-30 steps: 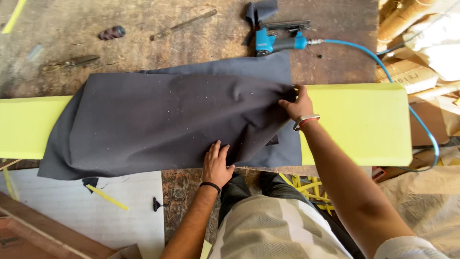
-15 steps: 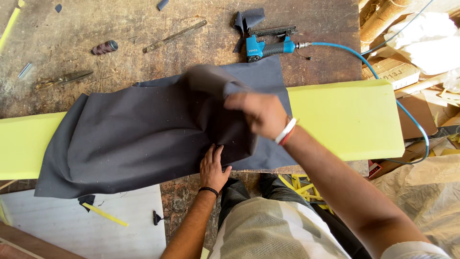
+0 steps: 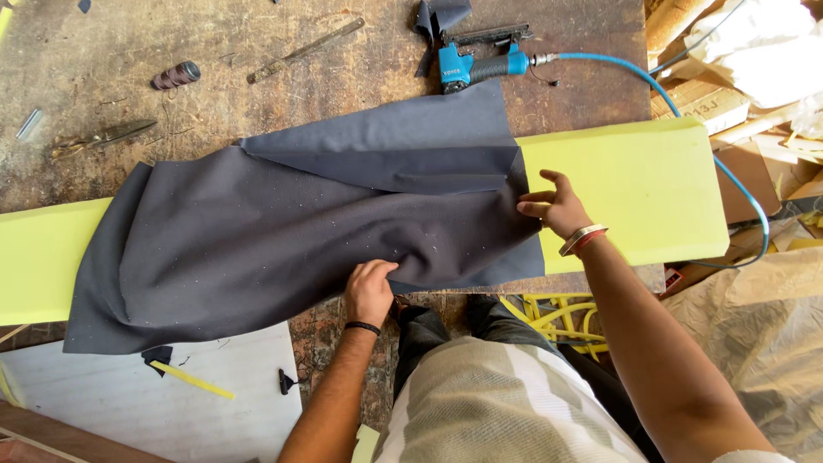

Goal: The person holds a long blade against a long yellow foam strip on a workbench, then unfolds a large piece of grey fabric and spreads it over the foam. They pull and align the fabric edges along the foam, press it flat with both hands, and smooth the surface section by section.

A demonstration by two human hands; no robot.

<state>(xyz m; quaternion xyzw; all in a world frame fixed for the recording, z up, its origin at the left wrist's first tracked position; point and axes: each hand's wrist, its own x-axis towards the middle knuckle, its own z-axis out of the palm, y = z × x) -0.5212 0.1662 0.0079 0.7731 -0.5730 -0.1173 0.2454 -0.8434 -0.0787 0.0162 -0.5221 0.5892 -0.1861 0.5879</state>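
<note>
A dark grey cloth [image 3: 283, 231] lies rumpled over a long yellow foam slab [image 3: 634, 184] on a worn wooden workbench [image 3: 257, 34]. The cloth's far right part is folded back on itself. My left hand [image 3: 370, 290] pinches a bunch of cloth at the near edge. My right hand [image 3: 553, 206] rests on the cloth's right edge where it meets the bare foam, fingers holding the fabric there.
A blue air stapler [image 3: 476, 62] with a blue hose [image 3: 686, 111] lies at the bench's far side. Scissors [image 3: 103, 137], a thread spool [image 3: 176, 75] and a metal bar [image 3: 304, 50] lie at the far left. Cardboard scraps [image 3: 746, 77] pile up on the right. A white board [image 3: 146, 403] sits below the bench.
My right hand carried the cloth's right part up and over, then came back down to the cloth's right edge on the foam, leaving a fold at the far right. My left hand now bunches the near edge.
</note>
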